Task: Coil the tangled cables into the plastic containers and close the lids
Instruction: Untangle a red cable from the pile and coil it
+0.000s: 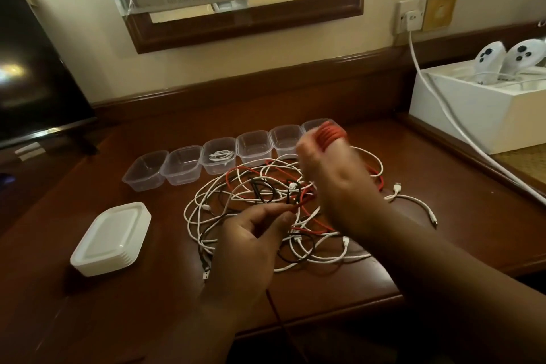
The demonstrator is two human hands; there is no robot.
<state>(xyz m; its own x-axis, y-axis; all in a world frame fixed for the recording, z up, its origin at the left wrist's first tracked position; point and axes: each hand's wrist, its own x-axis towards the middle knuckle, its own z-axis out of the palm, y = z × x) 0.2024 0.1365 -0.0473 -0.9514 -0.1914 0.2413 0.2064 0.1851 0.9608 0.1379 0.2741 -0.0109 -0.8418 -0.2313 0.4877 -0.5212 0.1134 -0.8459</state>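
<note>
Red cable [329, 134] is wound in several turns around the fingers of my right hand [334, 174], which is raised above the tangle; the fingers are motion-blurred, so I cannot tell exactly how they close, but the coil sits on them. My left hand [251, 242] pinches a red strand between thumb and fingertips at the near edge of the tangle, and a red length hangs down from it toward me.

Tangled cables [266, 210], white, black and red, lie in a loose heap on the brown wooden desk [118, 304], under and between both hands. One separate white cable [413, 201] lies just right of the heap.

Six clear plastic containers [254, 145] stand in a row behind the heap, touching side by side, all open. The third from the left holds a coiled white cable [220, 155]. The far-right container is partly hidden behind my right hand.

White lids [110, 238] sit in one stack on the desk, left of the heap and well apart from the containers.

A white box [461, 115] stands at the right, and a white lead [437, 97] runs across it from a wall socket [411, 16].
</note>
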